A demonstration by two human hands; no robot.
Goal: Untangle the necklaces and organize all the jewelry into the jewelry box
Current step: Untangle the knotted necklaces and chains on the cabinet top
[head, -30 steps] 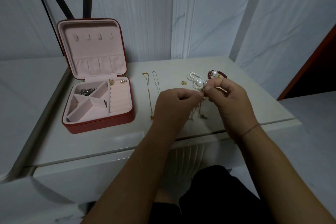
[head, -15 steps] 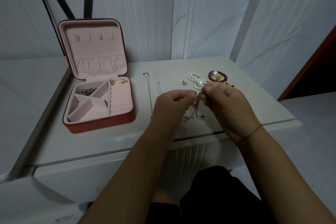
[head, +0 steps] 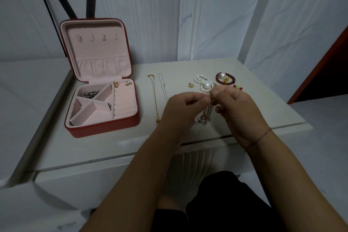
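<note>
1. The tangled chains hang between both hands over the near part of the counter, at about 5 o'clock from its middle. Their loose ends and small pendants dangle low; I cannot tell whether they touch the surface.
2. The left hand has its grip pinched on the chains from 9 o'clock. The right hand has its grip pinched on the same knot from 3 o'clock, with the other fingers curled beneath.
3. Tightening: the two pinches sit almost touching. Pulling them straight apart would likely cinch the knot rather than open it.
4. Breakage: the links look very fine, so a sharp tug could snap a link or a clasp.
5. Dropping: the bundle hangs near the counter's front edge, and a slip could send it to the floor.
6. Re-tangling: the pearl bracelet and red bead bracelet lie just beyond the hands at 12 to 1 o'clock, where swinging ends could snag them.
7. Sweeping: the gold necklace and silver necklace lie straight at 10 o'clock from the hands. A careless left wrist could drag them together.
8. The jewelry box stands open at 9 o'clock, well apart, and most pieces lie outside it.
</note>
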